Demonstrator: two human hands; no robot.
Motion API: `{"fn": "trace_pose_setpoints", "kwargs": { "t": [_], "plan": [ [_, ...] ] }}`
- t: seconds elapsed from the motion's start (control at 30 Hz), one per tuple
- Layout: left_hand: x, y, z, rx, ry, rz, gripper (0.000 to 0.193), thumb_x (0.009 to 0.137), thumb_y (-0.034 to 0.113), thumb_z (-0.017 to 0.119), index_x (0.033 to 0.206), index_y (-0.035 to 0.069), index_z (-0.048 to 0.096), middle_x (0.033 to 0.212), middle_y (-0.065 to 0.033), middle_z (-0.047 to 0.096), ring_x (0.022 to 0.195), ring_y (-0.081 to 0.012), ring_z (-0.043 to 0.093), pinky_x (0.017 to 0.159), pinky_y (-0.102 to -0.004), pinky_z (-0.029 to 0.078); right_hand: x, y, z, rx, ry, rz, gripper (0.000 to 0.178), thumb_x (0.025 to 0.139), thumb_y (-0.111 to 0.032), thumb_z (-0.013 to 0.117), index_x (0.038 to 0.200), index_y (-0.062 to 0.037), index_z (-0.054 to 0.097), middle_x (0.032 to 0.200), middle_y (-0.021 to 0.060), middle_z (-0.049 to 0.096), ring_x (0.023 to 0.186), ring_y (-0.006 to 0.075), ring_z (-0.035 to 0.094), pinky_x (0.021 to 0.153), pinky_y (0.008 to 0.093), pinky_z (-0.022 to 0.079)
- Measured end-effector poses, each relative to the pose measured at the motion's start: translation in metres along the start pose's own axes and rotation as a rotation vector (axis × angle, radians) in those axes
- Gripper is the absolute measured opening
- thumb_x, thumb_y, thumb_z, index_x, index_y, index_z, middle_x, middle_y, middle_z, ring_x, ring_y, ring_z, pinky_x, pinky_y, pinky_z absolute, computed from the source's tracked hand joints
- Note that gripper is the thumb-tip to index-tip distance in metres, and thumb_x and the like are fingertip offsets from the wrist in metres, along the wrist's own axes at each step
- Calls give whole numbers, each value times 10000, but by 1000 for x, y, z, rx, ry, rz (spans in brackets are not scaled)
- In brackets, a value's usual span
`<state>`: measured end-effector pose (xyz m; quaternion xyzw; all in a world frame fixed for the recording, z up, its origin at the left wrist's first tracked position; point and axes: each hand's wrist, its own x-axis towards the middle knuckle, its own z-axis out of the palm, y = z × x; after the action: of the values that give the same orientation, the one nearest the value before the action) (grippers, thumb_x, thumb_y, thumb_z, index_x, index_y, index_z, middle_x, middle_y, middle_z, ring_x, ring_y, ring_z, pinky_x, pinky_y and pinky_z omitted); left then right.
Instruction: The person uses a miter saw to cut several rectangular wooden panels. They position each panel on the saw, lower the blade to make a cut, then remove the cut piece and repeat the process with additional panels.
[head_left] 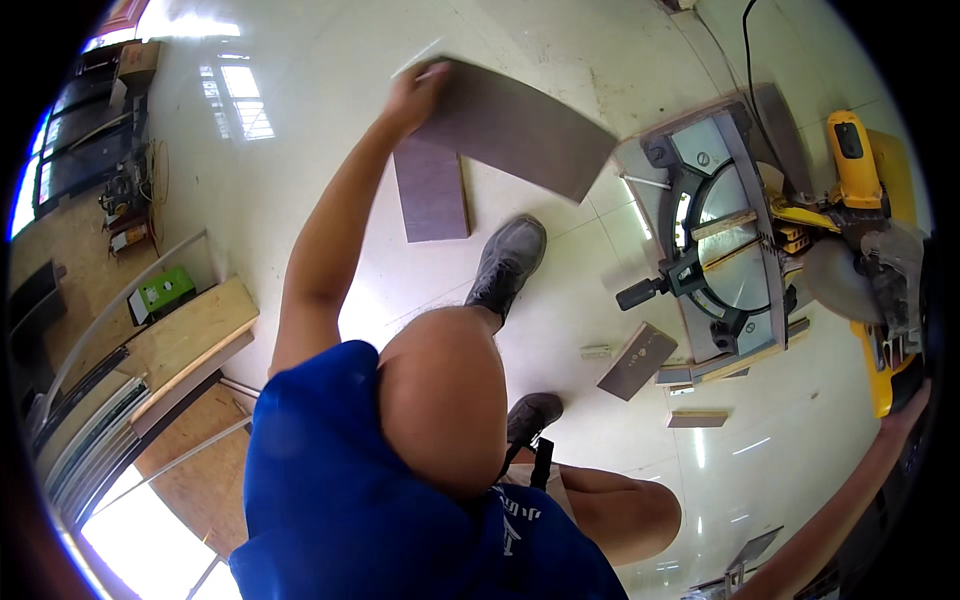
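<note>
My left hand [412, 100] reaches forward and is closed on one end of a flat grey-brown board [525, 125], which is slightly blurred. The board is held above the floor and tilts down to the right. Partly under it, a second brown board [432, 195] lies on the floor. At the far right, my right hand [908, 405] is wrapped around the yellow-and-black handle of a mitre saw [880, 375]. The saw's round blade [845, 280] is raised beside its grey turntable base [730, 250]. A strip of wood [725, 222] lies across the turntable.
Brown offcuts [638, 360] [698, 419] lie on the tiled floor near the saw. A black cable [750, 60] runs past the base. On the left are a plywood bench [195, 325], a green box [163, 294] and stacked panels. My shoes [508, 260] stand between the boards and saw.
</note>
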<state>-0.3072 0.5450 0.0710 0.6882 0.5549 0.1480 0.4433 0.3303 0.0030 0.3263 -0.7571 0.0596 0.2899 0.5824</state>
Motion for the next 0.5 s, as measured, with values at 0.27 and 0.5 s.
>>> {"fn": "trace_pose_setpoints", "kwargs": {
  "t": [0.27,0.5],
  "plan": [
    [-119,-157,-129,-614,652,-622,754,976,578,399,1417,-33,376,1379,-161,490,1200,-293,530,1007,-369,435,-158,204,-60,-275,27,-128,579,991,-322,438,1480,-49,293,1486,198,369,1373,338,368,1157,480,254],
    [-177,-255,-162,-88,1026,-766,679,969,519,448,1178,-112,586,1115,-257,644,1004,-360,628,879,-399,501,-327,281,-14,-341,-179,261,483,941,-253,507,1356,-8,463,1321,178,544,1230,285,517,1056,419,384]
  ]
}}
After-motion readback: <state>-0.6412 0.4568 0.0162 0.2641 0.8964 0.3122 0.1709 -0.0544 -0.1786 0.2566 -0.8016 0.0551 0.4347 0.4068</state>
